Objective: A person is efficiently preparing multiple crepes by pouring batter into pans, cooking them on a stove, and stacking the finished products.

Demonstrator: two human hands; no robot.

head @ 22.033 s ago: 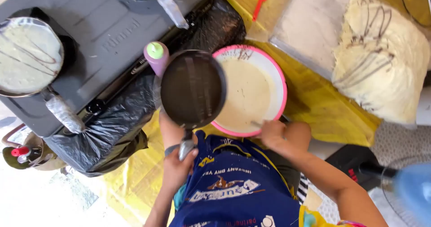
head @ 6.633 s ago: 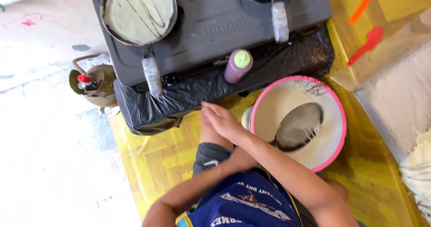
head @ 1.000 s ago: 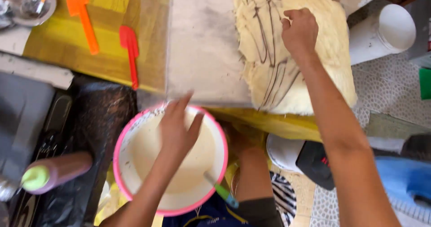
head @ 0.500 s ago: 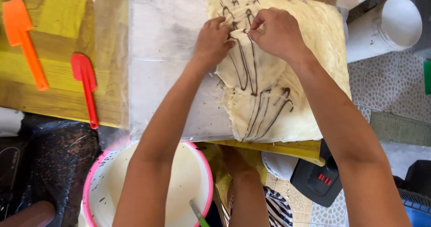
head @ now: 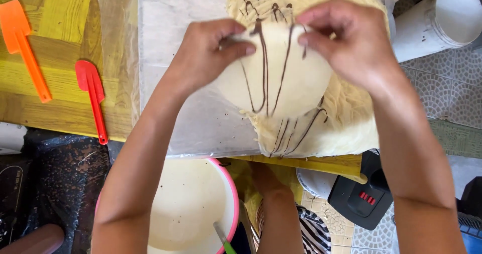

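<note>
A thin round pale crepe (head: 278,76) with dark chocolate-coloured lines hangs lifted above a pile of similar crepes (head: 341,123). My left hand (head: 208,50) pinches its upper left edge and my right hand (head: 346,38) pinches its upper right edge. The pile lies on a clear plastic sheet (head: 186,108) spread over a yellow surface. Near my body stands a pink-rimmed bowl (head: 233,183) of pale batter with a green-handled utensil (head: 221,236) in it.
An orange spatula (head: 25,48) and a red spatula (head: 93,96) lie on the yellow mat at left. Black plastic sheeting (head: 60,183) covers the lower left. A white cylindrical container (head: 442,20) stands at upper right, a black device (head: 364,196) on the tiled floor below.
Both hands have peeled the top crepe off the pile and raised it toward me. One second ago my left hand was over the batter bowl.
</note>
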